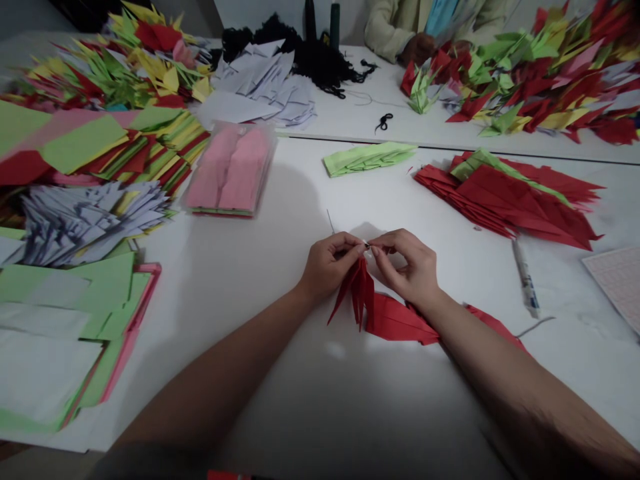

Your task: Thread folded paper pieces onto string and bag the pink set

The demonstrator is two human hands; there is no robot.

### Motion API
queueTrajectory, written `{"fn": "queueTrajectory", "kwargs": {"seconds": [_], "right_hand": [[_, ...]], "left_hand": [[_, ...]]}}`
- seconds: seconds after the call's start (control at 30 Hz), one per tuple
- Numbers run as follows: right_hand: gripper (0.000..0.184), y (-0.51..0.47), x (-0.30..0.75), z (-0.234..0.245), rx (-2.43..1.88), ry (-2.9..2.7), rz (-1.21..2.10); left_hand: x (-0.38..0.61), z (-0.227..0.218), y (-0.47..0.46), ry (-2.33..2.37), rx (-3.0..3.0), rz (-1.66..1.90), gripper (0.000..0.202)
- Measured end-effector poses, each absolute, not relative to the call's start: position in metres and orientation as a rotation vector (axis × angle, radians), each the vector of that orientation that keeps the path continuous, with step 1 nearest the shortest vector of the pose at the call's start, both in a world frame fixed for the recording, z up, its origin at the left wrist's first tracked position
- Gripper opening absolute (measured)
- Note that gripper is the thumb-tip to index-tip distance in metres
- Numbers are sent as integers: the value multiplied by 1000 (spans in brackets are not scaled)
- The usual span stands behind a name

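Note:
My left hand (333,263) is closed in a pinch at the top of a red folded paper piece (360,290), whose narrow points hang downward. Close against it, my right hand (407,263) is also pinched, thumb to forefinger. Where the fingertips meet is a small dark and shiny bit, too small to name. A thin wire-like strand (330,220) sticks up behind my left hand. Under my right wrist lie red folded papers (400,319), partly hidden by the forearm. A thin grey strand (536,327) runs out from beside them.
Red folded papers (520,200) and a pen (525,280) lie right; green folded papers (370,159) lie ahead. A pink paper pack (230,167) and paper stacks (65,327) sit left. Colourful folded heaps (545,80), black yarn (320,60) and a co-worker's hands (420,48) are beyond.

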State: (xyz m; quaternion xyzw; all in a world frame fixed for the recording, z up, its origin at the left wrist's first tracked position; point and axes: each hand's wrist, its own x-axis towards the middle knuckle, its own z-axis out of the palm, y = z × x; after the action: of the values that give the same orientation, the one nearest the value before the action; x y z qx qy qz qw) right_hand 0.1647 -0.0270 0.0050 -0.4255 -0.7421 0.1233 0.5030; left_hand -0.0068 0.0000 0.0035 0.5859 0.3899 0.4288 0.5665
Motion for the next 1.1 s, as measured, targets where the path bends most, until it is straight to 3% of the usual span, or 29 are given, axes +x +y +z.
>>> {"fn": "queueTrajectory", "kwargs": {"seconds": [1.1], "right_hand": [[14,-27,165,2,-1041,-1778,203]], "left_hand": [[-8,1,0,949,1375,982,22]]}}
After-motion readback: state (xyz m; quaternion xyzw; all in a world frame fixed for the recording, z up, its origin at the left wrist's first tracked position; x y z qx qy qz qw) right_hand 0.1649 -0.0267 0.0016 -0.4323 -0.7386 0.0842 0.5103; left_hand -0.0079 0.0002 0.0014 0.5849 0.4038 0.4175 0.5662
